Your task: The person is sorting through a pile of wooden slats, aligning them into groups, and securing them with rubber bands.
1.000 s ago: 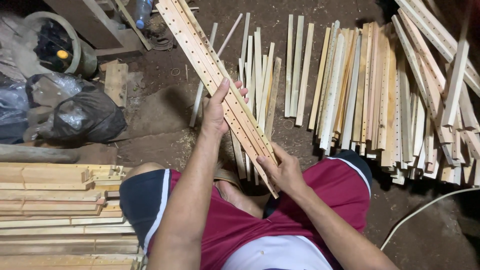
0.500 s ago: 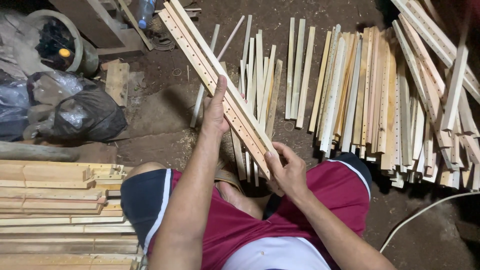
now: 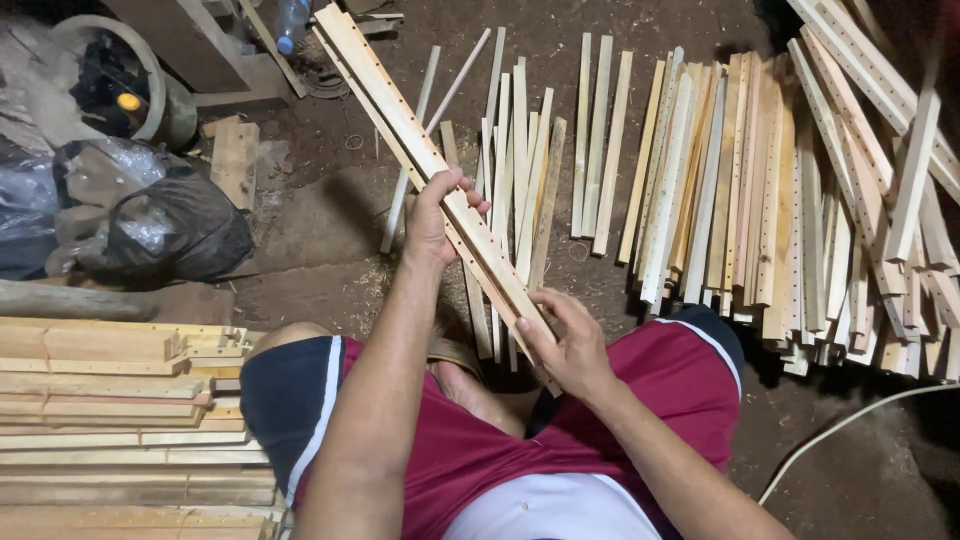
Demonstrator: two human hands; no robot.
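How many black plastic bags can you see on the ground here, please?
1 for certain: a black plastic bag lies on the dirt floor at the left, left of the left hand. Clear or grey plastic bunched beside it may hide another.

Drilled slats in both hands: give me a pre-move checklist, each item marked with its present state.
1. Left hand grips the middle of the drilled slats: ok.
2. Right hand holds their near end: ok.
3. Slats lie flush, edges aligned: cannot tell.
4. Far end is apart from the plastic bottle: ok.
5. Loose slats on the ground lie right under the held ones: not ok.
6. White cable is apart from both hands: ok.
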